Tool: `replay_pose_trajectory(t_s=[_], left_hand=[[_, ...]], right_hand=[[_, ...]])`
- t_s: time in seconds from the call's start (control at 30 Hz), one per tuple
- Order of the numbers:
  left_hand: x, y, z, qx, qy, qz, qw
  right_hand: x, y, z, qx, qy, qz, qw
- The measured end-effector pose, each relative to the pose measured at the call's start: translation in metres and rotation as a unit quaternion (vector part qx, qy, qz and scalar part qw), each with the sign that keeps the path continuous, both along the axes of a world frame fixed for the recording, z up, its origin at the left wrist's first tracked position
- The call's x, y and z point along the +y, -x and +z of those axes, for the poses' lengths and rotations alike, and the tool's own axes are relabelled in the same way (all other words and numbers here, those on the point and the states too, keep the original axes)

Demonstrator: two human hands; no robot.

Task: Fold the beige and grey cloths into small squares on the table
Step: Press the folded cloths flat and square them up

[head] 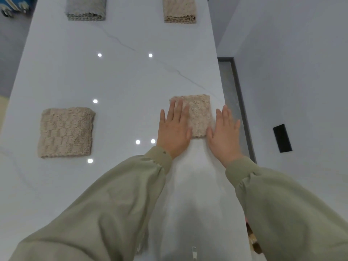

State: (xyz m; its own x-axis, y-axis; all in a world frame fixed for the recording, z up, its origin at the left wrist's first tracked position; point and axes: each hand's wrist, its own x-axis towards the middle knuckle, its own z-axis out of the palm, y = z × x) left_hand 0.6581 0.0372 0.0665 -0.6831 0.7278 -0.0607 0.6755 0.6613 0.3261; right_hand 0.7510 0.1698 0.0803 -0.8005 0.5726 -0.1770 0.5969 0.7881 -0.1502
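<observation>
Head view: left hand [174,130] flat, fingers straight, on beige cloth [200,115]; right hand [225,134] likewise, just beside.

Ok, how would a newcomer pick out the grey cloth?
Start at the white table. At its far end, on the left, the grey cloth lies folded, level with a beige cloth. It is the only grey one on the table.

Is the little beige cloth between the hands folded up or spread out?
Folded. The beige cloth is a small, thick rectangle; the left hand lies flat on it, the right hand beside it.
</observation>
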Motion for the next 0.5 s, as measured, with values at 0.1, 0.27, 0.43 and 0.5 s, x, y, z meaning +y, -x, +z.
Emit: replay_pose_trajectory(t_s=[0.1, 0.27, 0.43, 0.5], left_hand=[[-0.003, -0.026, 0.007, 0.017, 0.020, -0.016, 1.000], [-0.017, -0.077, 0.016, 0.025, 0.038, -0.023, 0.999], [-0.050, -0.133, 0.020, 0.019, 0.057, 0.009, 0.998], [-0.069, -0.154, 0.020, 0.014, 0.061, 0.013, 0.998]], right_hand=[[-0.016, -0.028, 0.004, -0.008, -0.014, -0.010, 1.000], [-0.034, -0.077, 0.011, 0.010, -0.013, -0.016, 1.000], [-0.065, -0.130, 0.013, 0.049, 0.029, 0.008, 0.998], [-0.080, -0.151, 0.009, 0.042, 0.031, 0.014, 0.999]])
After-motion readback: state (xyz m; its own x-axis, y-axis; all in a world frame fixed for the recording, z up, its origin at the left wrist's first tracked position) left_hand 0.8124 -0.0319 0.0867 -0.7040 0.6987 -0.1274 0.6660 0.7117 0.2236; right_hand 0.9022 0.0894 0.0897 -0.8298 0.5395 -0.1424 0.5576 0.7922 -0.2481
